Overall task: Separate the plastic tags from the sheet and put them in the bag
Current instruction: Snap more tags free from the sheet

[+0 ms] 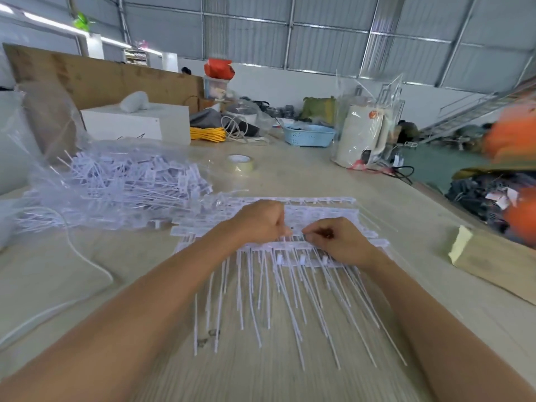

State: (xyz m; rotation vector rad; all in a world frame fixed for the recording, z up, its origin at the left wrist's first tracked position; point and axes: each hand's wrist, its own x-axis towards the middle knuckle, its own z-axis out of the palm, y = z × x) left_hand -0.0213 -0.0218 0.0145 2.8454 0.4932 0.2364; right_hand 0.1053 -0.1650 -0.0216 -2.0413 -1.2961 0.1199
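Both hands meet over the sheet of plastic tags (319, 216), which lies flat near the middle of the wooden desk (145, 271). The left hand (258, 221) is curled, its fingertips pinched down on the sheet's near row. The right hand (339, 242) is curled too, thumb and forefinger pinching narrowly at the same row, just beside the left fingertips; blur hides whether either pinch holds a single tag. From the sheet's near edge, long thin white tag tails (290, 300) fan out toward the desk's near edge.

Toward the desk's left edge, a clear plastic bag (58, 158) lies open on its side, with a heap of loose tags (130, 181) in and around its mouth, reaching almost to the sheet. A white cord (87, 262) curves across the left side. A roll of clear tape (241, 163) sits beyond the sheet, a blue basket (309, 136) near the far edge, and a wooden block (493, 262) near the right edge.
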